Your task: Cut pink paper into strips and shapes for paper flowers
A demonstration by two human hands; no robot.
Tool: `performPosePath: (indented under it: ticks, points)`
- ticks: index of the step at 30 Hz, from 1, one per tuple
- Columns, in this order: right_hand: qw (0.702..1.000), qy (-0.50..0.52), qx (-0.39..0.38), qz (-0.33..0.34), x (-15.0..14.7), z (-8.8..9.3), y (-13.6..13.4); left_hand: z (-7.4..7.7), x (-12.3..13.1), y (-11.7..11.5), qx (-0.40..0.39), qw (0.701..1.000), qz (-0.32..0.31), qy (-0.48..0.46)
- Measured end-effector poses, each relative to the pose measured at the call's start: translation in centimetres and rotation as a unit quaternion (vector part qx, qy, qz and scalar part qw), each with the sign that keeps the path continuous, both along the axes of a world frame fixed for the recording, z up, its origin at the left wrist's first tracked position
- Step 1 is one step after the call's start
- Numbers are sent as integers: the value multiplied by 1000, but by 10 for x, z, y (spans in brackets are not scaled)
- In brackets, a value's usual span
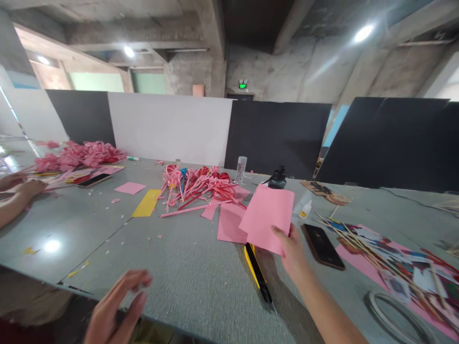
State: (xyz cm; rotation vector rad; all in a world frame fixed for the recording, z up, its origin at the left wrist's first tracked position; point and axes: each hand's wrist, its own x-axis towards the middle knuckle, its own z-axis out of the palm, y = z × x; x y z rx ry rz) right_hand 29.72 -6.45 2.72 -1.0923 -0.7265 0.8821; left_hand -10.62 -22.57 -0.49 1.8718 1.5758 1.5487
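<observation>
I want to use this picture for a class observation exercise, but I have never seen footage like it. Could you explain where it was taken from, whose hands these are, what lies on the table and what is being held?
There is no machine here. The single view comes from a camera on a person's head, looking forward and down at their own bare hands. The right hand holds up a pink paper sheet by its lower edge. The left hand, blurred, is at the near table edge; whether it holds anything I cannot tell. On the grey table lie a yellow-and-black utility knife, a dark phone, a pile of pink and red paper strips and a bundle of thin sticks. At far left, another person's hands work.
</observation>
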Motion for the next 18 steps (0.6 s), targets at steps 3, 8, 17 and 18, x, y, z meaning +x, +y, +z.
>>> performPosePath:
  ticks: [3,8,17,18]
  points:
    - [999,12,-20,28,-3,4,-5,28,59,75,-77,974,-152,-148]
    - [998,8,-40,46,-8,5,-10,44,153,178,-162,887,-294,-317]
    - [991,-34,-71,112,-17,6,-15,15,177,186,-196,817,-278,-465]
    - [989,-45,-74,117,-19,6,-16,16,177,184,-200,818,-272,-466]
